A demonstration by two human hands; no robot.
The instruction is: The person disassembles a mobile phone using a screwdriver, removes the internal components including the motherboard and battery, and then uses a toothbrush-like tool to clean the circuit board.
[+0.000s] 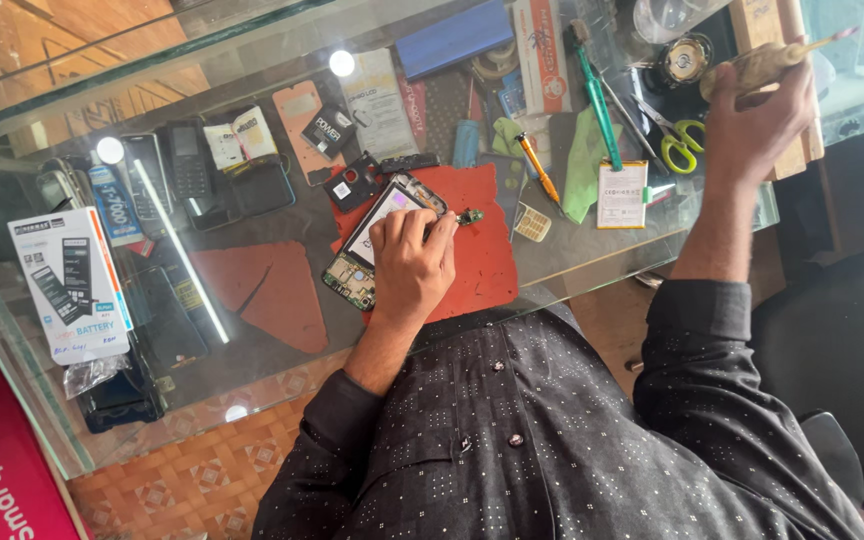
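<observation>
My left hand (pixel 410 262) rests on an opened phone (pixel 380 212) that lies on a red mat (pixel 487 255) on the glass counter (pixel 282 350). The fingers press on the phone's lower end, and a green circuit board (pixel 347 283) shows beside the wrist. A small loose part (pixel 469 215) sits on the mat just right of the fingers. My right hand (pixel 752 120) is raised at the upper right, closed around a wooden-handled tool (pixel 764 62) whose thin tip points right.
Green-handled scissors (pixel 687 142), a green toothbrush (pixel 600 100), an orange screwdriver (pixel 537 165) and a white battery (pixel 622 195) lie right of the mat. A white battery box (pixel 72 285), old phones (pixel 187 160) and a blue box (pixel 452 38) fill the left and back.
</observation>
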